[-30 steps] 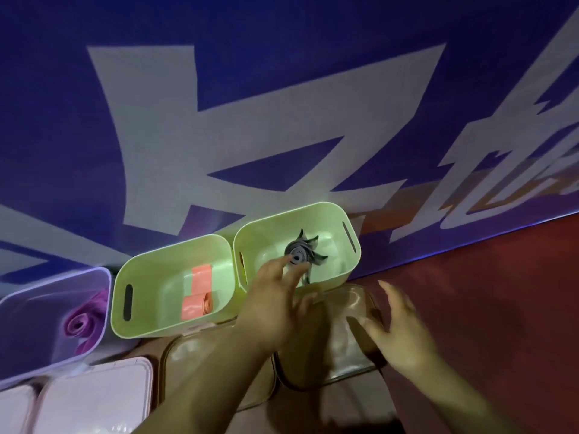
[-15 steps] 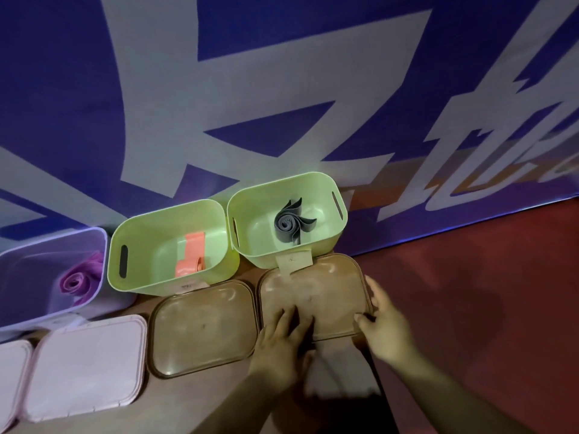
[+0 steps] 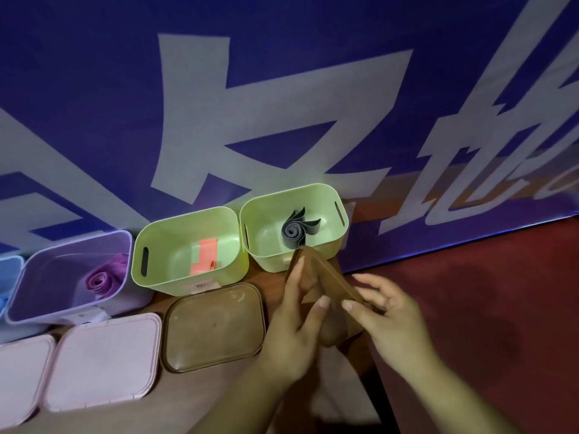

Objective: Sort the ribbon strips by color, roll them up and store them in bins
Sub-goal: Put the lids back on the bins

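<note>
Sorting looks close to finished, as far as can be seen. A grey roll [image 3: 293, 232] sits in the right green bin [image 3: 326, 202] at centre frame. An orange strip [image 3: 205, 256], only partly coiled, lies in the left green bin [image 3: 175, 233] beside it. A purple roll [image 3: 100, 278] rests in the purple bin [image 3: 53, 267] at the left. A blue bin [image 3: 11, 270] is cut off by the left edge, and its contents cannot be made out. No loose strips show.

What seems left is closing up, since every bin stands open. The left hand [image 3: 297, 330] and right hand [image 3: 391, 314] both grip a brown lid [image 3: 332, 286], tilted steeply just in front of the right green bin, each thumb pinching it against the fingers behind. A second brown lid [image 3: 214, 325] and two pink lids [image 3: 103, 360] lie flat on the table [image 3: 169, 408] at lower left.

Bins are smooth moulded plastic with rounded corners; the green ones have slot handles and the purple one is translucent. Lids are thin rounded squares with raised rims, the brown ones semi-clear. Ribbon looks soft, matte and springy, and the grey roll's loose ends fan out.
</note>
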Motion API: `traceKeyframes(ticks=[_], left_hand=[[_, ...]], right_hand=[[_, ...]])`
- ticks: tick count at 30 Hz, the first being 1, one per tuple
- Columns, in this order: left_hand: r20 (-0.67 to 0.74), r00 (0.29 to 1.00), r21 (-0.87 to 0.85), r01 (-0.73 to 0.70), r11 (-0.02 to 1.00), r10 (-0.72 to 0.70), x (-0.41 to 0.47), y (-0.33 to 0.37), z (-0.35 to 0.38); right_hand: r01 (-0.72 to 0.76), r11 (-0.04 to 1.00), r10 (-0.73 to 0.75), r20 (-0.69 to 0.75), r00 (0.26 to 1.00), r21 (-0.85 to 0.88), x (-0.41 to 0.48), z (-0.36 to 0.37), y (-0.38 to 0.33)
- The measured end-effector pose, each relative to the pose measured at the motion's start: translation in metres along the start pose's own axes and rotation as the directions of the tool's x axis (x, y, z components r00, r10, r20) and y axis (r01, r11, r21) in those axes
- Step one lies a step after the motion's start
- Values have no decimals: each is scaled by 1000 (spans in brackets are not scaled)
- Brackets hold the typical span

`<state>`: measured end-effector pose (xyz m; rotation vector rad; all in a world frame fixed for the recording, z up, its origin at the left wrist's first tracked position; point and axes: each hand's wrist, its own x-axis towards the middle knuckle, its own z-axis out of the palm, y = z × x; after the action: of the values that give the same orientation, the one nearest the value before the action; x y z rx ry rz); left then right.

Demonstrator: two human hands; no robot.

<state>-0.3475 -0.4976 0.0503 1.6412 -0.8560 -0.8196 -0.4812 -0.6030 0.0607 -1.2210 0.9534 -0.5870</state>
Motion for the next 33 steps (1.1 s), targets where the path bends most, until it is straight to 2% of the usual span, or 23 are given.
traceKeyframes(ticks=[2, 6, 11, 15, 28, 33], left_hand=[[-10, 1000, -47, -12, 999, 11, -2, 11, -1], [-24, 999, -34, -29, 999, 29, -9, 24, -2], [-101, 995, -125, -1, 992, -12, -12, 33, -3], [-122, 992, -133, 15, 991, -31, -10, 40, -7], [-139, 990, 98, -3, 995, 16, -5, 52, -27], [-248, 967, -29, 58, 998, -63, -7, 49, -30]], right_hand=[[13, 1000, -13, 27, 1000, -3, -7, 2, -6], [46, 998, -43, 61, 997, -52, -22, 1, -9], [97, 988, -85, 99, 991, -120, -34, 0, -10], [136, 981, -117, 136, 984, -137, -39, 2, -17], [230, 963, -203, 183, 962, -141, -40, 12, -25], [243, 951, -198, 227, 953, -191, -41, 20, -22]])
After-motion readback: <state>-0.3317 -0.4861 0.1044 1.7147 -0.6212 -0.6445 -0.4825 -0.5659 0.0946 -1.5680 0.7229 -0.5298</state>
